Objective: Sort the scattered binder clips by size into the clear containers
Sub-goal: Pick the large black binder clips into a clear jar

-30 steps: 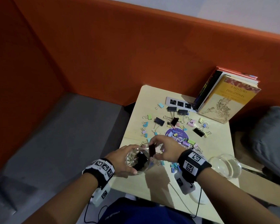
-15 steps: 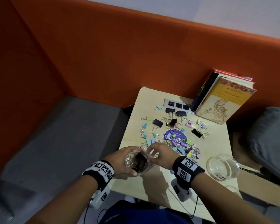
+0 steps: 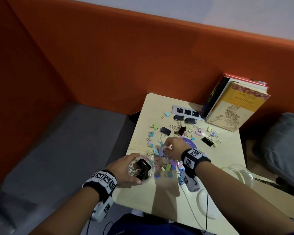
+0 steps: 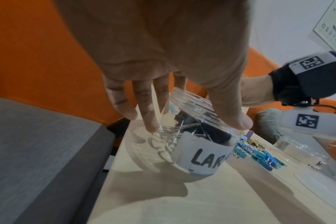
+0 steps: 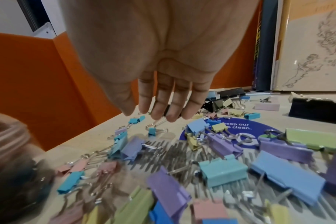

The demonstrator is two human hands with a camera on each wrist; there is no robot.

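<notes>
My left hand (image 3: pixel 125 167) grips a clear container (image 3: pixel 141 168) at the table's near left corner, thumb and fingers around its rim. In the left wrist view its label (image 4: pixel 201 157) reads "LAR". Large black clips (image 3: pixel 143 168) lie inside. My right hand (image 3: pixel 174 146) hovers over the scattered pastel clips (image 3: pixel 168 167), fingers (image 5: pixel 163 106) straight and holding nothing. Its fingertips are just short of a large black clip (image 3: pixel 165 131). More black clips (image 3: pixel 190 120) lie farther back.
A second clear container (image 3: pixel 238 173) stands at the right edge, a clear lid (image 3: pixel 204 203) near the front. Books (image 3: pixel 234 106) lean at the back right beside a socket strip (image 3: pixel 187 112). A purple round sticker (image 3: pixel 191 144) lies under the clips. Orange partitions enclose the table (image 3: pixel 168 197).
My right hand released a black clip into the container and moved forward over the scattered clips. The left hand stayed on the container.
</notes>
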